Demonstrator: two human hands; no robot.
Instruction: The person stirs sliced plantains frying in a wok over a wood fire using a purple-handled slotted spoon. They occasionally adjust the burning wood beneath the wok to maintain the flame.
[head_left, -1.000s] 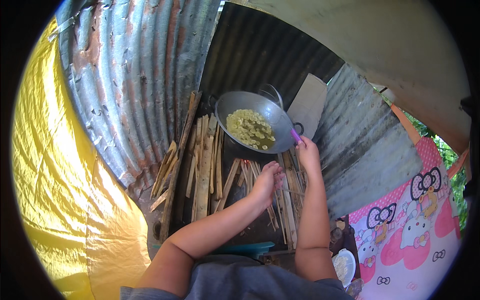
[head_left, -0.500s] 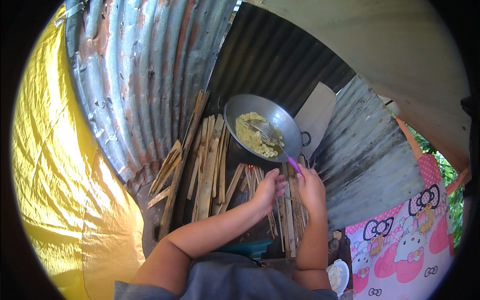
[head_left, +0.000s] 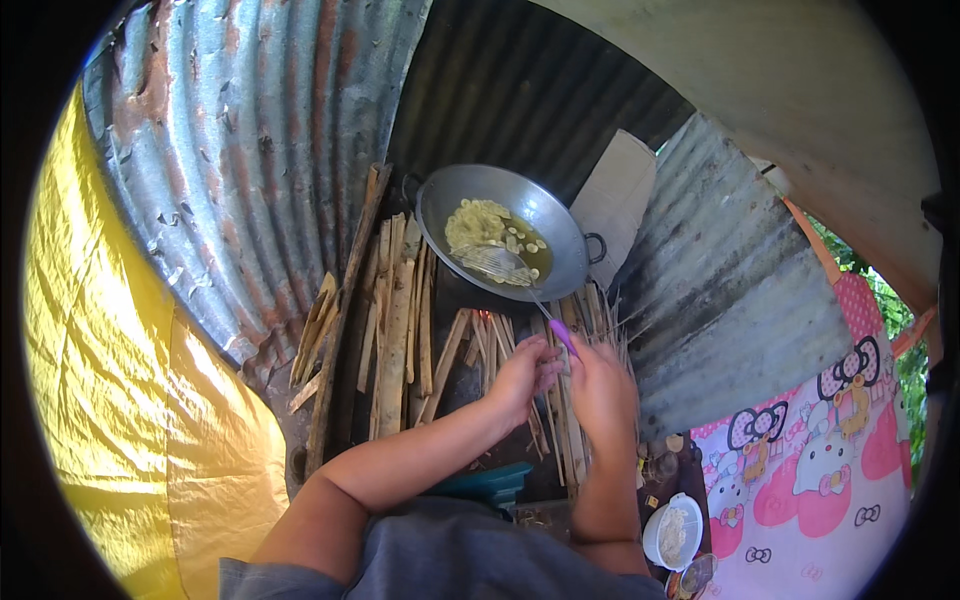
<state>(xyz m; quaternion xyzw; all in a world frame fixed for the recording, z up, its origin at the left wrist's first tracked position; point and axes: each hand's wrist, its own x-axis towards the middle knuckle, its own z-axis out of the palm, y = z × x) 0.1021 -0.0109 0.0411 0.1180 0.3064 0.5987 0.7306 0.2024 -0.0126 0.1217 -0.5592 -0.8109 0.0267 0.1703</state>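
The right hand [head_left: 603, 392] is closed around the purple handle of a wire skimmer [head_left: 497, 263], and the handle is seen poking out just above the knuckles. From there the thin shaft is stretched up and to the left, away from both hands, and the mesh scoop is laid inside the pan [head_left: 500, 232], right at the edge of the food. The left hand [head_left: 522, 375] is held just beside the right one, nearly touching it, fingers curled loosely over the ends of the firewood [head_left: 400, 320]; whether anything is actually gripped there cannot be told.

The pan is found well above the hands, a wide grey metal wok with a small loop handle on its right rim. Pale yellow slices are spread across its bottom in dark oil, bunched toward the upper left. A little glow of fire is caught under the pan, between the sticks.

Split sticks are fanned out below and to the left of the pan. Rusty corrugated metal sheets [head_left: 250, 160] are stood behind, and a yellow tarp [head_left: 120, 400] is hung at the left.
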